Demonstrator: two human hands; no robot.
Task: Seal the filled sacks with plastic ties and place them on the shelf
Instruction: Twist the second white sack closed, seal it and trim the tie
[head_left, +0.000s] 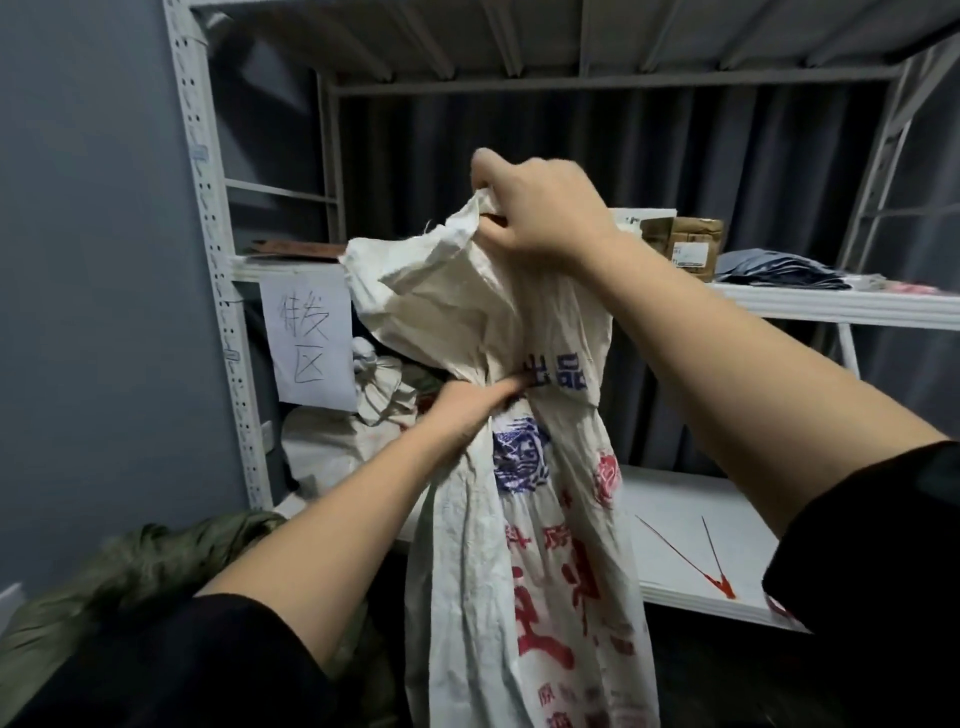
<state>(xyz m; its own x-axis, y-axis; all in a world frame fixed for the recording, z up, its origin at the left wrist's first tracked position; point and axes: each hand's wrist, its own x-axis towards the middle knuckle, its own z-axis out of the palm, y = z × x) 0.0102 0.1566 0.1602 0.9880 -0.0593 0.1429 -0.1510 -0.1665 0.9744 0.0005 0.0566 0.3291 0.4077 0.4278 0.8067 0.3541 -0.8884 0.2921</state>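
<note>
**Gathering the sack's neck for the tie**

The sack (524, 519) hangs upright in front of the shelf (691, 525), held off it. The left hand (467, 410) is clamped round the gathered neck; the right hand (540, 208) pinches the loose mouth and holds it high. Judging from this, the neck should be squeezed tight and twisted before a tie goes on. Two red ties (691, 556) lie on the shelf just beside the sack. Sealed sacks (374, 395) sit behind, under a paper sign (309, 343).
</note>
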